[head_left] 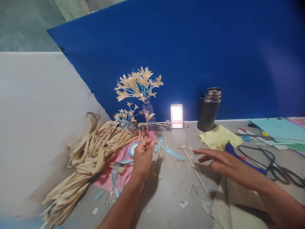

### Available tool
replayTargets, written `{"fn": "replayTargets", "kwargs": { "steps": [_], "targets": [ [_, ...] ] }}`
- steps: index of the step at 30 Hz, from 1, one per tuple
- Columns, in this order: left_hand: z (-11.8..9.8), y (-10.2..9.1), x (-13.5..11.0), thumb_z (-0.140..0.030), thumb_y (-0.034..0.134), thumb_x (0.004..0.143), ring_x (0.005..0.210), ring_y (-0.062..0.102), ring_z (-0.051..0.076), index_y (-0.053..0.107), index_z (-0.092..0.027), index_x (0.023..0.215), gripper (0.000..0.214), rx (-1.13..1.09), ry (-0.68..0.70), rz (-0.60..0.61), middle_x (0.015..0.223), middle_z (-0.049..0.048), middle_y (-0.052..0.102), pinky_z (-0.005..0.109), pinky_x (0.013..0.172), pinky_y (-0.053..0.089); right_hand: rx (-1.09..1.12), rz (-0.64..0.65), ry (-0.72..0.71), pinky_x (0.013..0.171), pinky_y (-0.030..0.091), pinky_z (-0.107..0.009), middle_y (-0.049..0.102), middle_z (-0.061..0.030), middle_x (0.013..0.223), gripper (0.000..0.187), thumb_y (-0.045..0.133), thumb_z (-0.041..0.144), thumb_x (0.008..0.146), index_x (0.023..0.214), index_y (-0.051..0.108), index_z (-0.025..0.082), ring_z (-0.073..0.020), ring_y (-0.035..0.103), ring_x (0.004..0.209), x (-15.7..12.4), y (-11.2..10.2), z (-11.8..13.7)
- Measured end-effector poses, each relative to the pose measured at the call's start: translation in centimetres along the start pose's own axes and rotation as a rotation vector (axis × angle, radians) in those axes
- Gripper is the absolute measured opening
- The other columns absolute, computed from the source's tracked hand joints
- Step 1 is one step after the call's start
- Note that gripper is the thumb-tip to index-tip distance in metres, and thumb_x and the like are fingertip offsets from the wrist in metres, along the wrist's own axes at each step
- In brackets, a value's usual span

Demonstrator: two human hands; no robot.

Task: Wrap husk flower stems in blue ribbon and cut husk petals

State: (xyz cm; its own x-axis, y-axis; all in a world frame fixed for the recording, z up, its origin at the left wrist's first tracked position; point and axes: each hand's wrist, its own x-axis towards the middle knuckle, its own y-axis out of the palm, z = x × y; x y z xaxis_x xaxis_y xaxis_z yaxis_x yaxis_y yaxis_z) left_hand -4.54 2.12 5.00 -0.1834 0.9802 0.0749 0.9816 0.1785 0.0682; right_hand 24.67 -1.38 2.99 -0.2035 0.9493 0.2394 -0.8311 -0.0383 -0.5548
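Well, at far left I have a dried husk bundle [95, 156] sprawled over the edge of a pink sheet [102, 183], crowding my left side. A loose loop of blue ribbon [114, 173] lies just beside my left forearm; a sideways sweep could snag it. Behind stands a clear bottle [147, 108] carrying a flower bunch [140, 82]; it looks top-heavy, so a bump might tip it.

My left hand [144, 154] has its thumb and fingertips pinched together in front of the bottle; I can't tell what, if anything, is between them. A ribbon strip [173, 153] lies to its right, then a thin stick [196, 171], slanting on the littered surface [166, 203]. Careless contact could roll or snap it. The uncapped flask [208, 113] could spill if knocked.

My right hand [226, 162] holds nothing, fingers apart, just beside the stick. Blocking its right are a blue tool [247, 161], a looped black cord [262, 148] that could catch my wrist, and scissors [283, 175].
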Motion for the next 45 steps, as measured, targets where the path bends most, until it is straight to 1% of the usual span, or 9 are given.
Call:
{"fn": "replayTargets", "kwargs": {
  "steps": [6,14,18,23,28,31,37,42,45],
  "targets": [
    [2.2,0.5,0.9,-0.048,0.068,0.077,0.043,0.028,0.008,0.062,-0.016,0.062,0.035,0.199,-0.038,0.038,0.043,-0.0081,0.031,0.021,0.043,0.017,-0.457,-0.166,0.080,0.057,0.041,-0.030,0.069,-0.0037,0.063,0.048,0.041,0.051,0.096,0.067,0.067,0.024,-0.0213,0.063,0.060,0.9,0.2,0.1],
    [2.8,1.1,0.3,-0.053,0.072,0.074,0.042,0.019,0.005,0.061,-0.016,0.068,0.039,0.003,-0.143,0.131,0.045,-0.0107,0.028,0.019,0.041,0.016,0.066,0.744,0.017,0.057,0.047,-0.024,0.077,-0.0012,0.075,0.018,0.062,0.032,0.084,0.093,0.077,0.026,-0.0191,0.070,0.066,-1.4,1.2,4.1],
    [1.8,1.6,-1.1,-0.052,0.078,0.070,0.042,0.014,0.004,0.065,-0.015,0.081,0.040,-0.170,-0.270,0.390,0.047,-0.0134,0.024,0.019,0.041,0.014,-0.416,0.412,-0.088,0.054,0.038,-0.026,0.072,-0.0049,0.063,0.021,0.061,0.021,0.082,0.063,0.069,0.021,-0.0192,0.065,0.059,-1.2,4.0,5.3],
    [1.6,2.5,-3.1,-0.044,0.080,0.071,0.044,0.024,0.005,0.072,-0.014,0.105,0.046,-0.007,-0.248,0.764,0.050,-0.0097,0.037,0.021,0.045,0.018,-0.277,0.472,-0.159,0.059,0.038,-0.025,0.074,-0.0006,0.075,0.021,0.054,0.019,0.086,0.089,0.074,0.025,-0.0175,0.065,0.066,-0.1,3.7,5.7],
    [2.1,2.3,-2.2,-0.046,0.077,0.072,0.043,0.025,0.004,0.059,-0.017,0.068,0.035,-0.027,-0.185,0.475,0.049,-0.0087,0.037,0.019,0.043,0.018,0.115,0.082,0.123,0.054,0.044,-0.026,0.075,-0.0050,0.082,0.032,0.059,0.045,0.087,0.103,0.073,0.021,-0.0161,0.062,0.060,2.0,0.5,4.3],
    [2.1,1.9,-1.5,-0.054,0.076,0.072,0.040,0.017,0.004,0.049,-0.020,0.069,0.044,-0.219,-0.274,0.386,0.047,-0.0124,0.026,0.017,0.040,0.015,0.007,-0.148,0.178,0.051,0.040,-0.026,0.071,-0.0041,0.068,0.031,0.061,0.048,0.084,0.078,0.072,0.019,-0.0139,0.054,0.053,3.3,0.1,3.2],
    [1.9,2.2,-1.8,-0.052,0.078,0.073,0.041,0.018,0.004,0.054,-0.019,0.077,0.041,-0.272,-0.222,0.351,0.047,-0.0131,0.026,0.016,0.040,0.016,0.108,0.159,0.160,0.048,0.037,-0.024,0.066,-0.0010,0.064,0.041,0.052,0.052,0.089,0.073,0.067,0.018,-0.0111,0.049,0.048,3.9,1.9,3.6],
    [1.2,2.8,-2.7,-0.042,0.084,0.067,0.042,0.026,0.004,0.064,-0.019,0.116,0.057,-0.184,-0.176,0.579,0.052,-0.0120,0.039,0.019,0.042,0.021,0.173,0.450,0.091,0.049,0.037,-0.022,0.067,-0.0015,0.067,0.042,0.051,0.052,0.092,0.080,0.069,0.016,-0.0099,0.051,0.051,3.9,1.6,6.9],
    [0.4,2.6,-2.9,-0.043,0.085,0.066,0.042,0.030,0.003,0.071,-0.015,0.088,0.038,-0.068,-0.152,0.616,0.052,-0.0083,0.045,0.020,0.042,0.020,0.195,0.482,0.052,0.048,0.036,-0.022,0.066,-0.0009,0.064,0.041,0.052,0.052,0.092,0.089,0.071,0.016,-0.0094,0.050,0.048,4.5,0.6,8.2]
  ]
}}
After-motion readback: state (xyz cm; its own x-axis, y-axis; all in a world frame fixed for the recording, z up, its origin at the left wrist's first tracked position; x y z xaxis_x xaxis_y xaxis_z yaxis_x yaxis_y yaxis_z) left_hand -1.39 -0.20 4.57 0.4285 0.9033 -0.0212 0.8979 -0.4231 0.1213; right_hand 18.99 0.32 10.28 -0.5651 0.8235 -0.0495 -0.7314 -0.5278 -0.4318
